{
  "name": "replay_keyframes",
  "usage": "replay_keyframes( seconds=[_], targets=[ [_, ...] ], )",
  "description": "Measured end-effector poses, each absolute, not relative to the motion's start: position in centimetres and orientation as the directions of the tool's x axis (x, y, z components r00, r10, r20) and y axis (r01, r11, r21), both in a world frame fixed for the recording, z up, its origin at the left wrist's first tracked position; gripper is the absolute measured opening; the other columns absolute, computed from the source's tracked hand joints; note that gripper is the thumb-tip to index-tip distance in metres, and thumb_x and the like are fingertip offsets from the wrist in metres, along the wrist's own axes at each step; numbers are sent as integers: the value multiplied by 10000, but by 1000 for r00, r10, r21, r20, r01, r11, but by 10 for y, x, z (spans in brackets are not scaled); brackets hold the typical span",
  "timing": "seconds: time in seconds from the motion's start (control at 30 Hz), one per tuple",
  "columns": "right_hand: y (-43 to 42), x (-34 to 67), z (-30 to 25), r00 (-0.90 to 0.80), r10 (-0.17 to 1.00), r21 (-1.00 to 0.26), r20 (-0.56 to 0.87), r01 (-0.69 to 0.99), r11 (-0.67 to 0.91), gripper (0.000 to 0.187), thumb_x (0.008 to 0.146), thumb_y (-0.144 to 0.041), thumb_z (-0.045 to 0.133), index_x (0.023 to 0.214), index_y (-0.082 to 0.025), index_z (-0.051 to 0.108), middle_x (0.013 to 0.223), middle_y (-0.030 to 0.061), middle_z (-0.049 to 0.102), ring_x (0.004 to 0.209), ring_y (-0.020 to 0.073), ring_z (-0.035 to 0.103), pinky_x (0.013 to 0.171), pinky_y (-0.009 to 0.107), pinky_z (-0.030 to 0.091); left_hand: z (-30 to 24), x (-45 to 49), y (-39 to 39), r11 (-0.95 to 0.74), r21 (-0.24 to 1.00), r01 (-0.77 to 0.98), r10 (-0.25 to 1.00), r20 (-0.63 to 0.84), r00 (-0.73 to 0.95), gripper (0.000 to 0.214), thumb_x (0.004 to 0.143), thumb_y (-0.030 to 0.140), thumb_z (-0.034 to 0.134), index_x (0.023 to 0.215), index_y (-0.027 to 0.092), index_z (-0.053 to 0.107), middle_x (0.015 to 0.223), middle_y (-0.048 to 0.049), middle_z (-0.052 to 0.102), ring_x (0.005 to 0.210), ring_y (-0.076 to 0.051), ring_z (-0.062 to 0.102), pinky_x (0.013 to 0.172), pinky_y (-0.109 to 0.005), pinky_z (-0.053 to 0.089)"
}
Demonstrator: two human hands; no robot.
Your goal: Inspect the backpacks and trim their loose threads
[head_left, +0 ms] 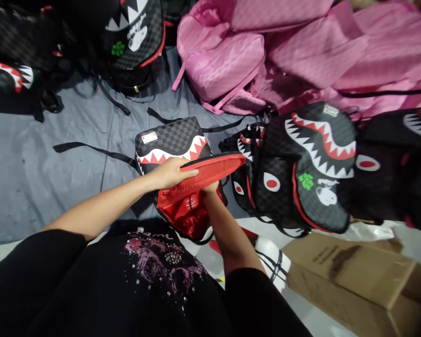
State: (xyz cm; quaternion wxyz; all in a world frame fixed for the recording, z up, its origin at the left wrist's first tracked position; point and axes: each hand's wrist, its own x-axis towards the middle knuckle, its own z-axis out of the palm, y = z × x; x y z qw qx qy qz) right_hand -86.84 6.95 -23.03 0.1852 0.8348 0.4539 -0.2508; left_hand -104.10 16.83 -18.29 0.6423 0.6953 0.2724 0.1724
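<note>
A black checkered backpack (175,133) with a red-and-white shark-mouth print lies in front of me, its top unzipped. The red lining (187,213) shows inside. My left hand (171,173) grips the edge of the raised flap (214,168), thumb on the red inner side and fingers hidden behind it. My right hand (210,187) reaches in under that flap at the bag's right side; its fingers are mostly hidden, so I cannot see what they touch. Black straps (94,150) spread out from the backpack on the grey cloth.
Pink backpacks (224,65) are heaped at the back right. More black shark-print backpacks (315,168) stand on the right, with others (136,42) at the back left. A cardboard box (351,271) sits at lower right. Grey cloth (80,121) covers the surface.
</note>
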Motion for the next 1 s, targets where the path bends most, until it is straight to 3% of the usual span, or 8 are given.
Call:
replay_keyframes(
  seconds=[0.2,0.33,0.43,0.6,0.73,0.8,0.87,1.0],
  targets=[
    [27,-834,-207,647,452,306,-613,723,-620,444,1058,-341,343,1341,-49,522,1219,294,660,1189,341,651,970,455,512,-200,-1038,174,-1,966,259,887,-119,447,340,880,380,591,623,182,488,574,49,480,580,-110,438,591,-248,314],
    [-37,-858,-190,537,176,292,-825,672,-680,250,959,-351,610,1008,-121,694,834,155,750,821,263,748,726,324,583,-211,-1022,166,-15,966,258,934,-79,349,330,898,339,612,631,191,486,587,31,507,584,-119,447,602,-260,304],
    [-55,-868,-195,439,93,217,-894,605,-766,295,885,-444,708,930,-152,703,675,69,714,639,209,705,592,273,561,-212,-1012,156,-92,949,301,942,-15,337,396,906,348,635,604,205,422,538,43,421,537,-116,398,582,-270,268],
    [-61,-835,-206,562,173,100,-809,421,-902,293,941,-397,623,1048,-127,665,951,184,736,996,301,707,803,349,546,-202,-1010,151,-350,899,262,839,177,515,407,937,395,592,616,197,437,538,45,413,519,-108,403,573,-261,263],
    [-64,-854,-231,628,292,-174,-722,243,-954,321,957,-413,579,1163,-168,599,1115,179,695,1176,295,630,899,340,497,-189,-1007,143,-524,839,147,736,358,575,442,968,455,518,618,197,445,512,50,408,476,-101,412,536,-249,275],
    [-55,-882,-256,603,373,-366,-705,142,-920,306,954,-462,569,1108,-199,601,1004,117,703,1040,246,669,822,293,506,-185,-1003,135,-654,755,52,622,498,604,446,976,453,509,616,195,453,501,53,411,448,-93,402,509,-243,269],
    [-42,-906,-282,556,457,-544,-694,10,-839,404,1002,-574,397,1024,-219,588,786,48,657,762,183,659,669,257,503,-182,-999,129,-784,619,-46,460,630,625,433,974,422,529,612,192,465,491,57,418,427,-85,386,485,-240,258],
    [-33,-928,-320,421,604,-732,-677,-303,-610,705,918,-810,98,891,-242,514,480,-80,352,392,116,347,435,224,387,-179,-994,128,-895,425,-135,263,747,611,389,954,346,587,617,194,464,481,68,401,411,-78,366,457,-237,250]
  ],
)
